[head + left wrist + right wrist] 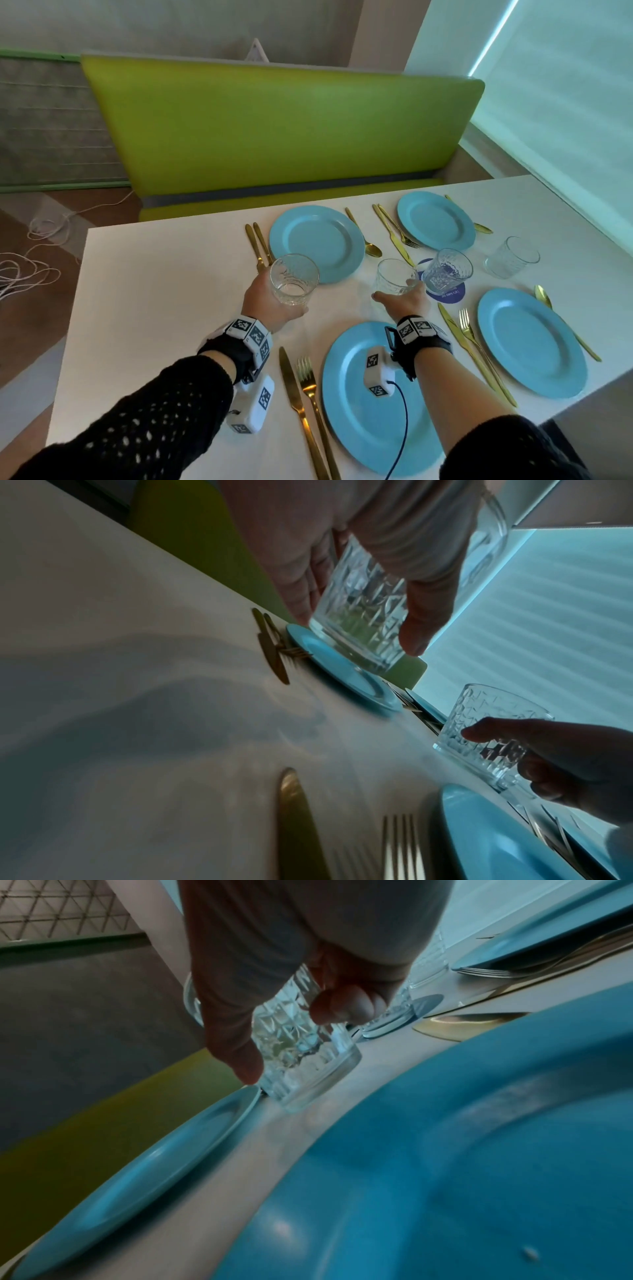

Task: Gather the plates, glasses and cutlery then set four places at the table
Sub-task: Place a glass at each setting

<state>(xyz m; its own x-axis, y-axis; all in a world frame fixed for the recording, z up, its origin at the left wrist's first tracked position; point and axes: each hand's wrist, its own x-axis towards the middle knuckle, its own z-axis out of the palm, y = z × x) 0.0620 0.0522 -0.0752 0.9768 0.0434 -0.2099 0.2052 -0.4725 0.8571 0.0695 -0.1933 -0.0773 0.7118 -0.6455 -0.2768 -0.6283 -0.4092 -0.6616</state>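
Glasses are in both hands over the white table (154, 308), and everything below is placed against the near blue plate (363, 428) at the person's own edge. Well left of that plate, beyond its gold knife (294, 394) and fork (310, 387), the left hand (270, 305) grips a cut-pattern tumbler (294, 279), fingers and thumb curled round its sides; the left wrist view shows the tumbler (363, 610) lifted clear of the tabletop, in front of the far left plate (317, 241). Just beyond the near plate's far rim, the right hand (404, 299) holds a second glass (395, 277), thumb on one side and fingers wrapped round the other; in the right wrist view this glass (301, 1053) tilts, and whether its base touches the table cannot be told. Further right stands a third glass (447, 270) on a round dark blue coaster (452, 294), and right of that a fourth glass (512, 257) on the bare table. Behind these lies the far right plate (436, 219) with gold cutlery either side. To the right of the near plate sits the right-hand plate (531, 342), a knife and fork between the two.
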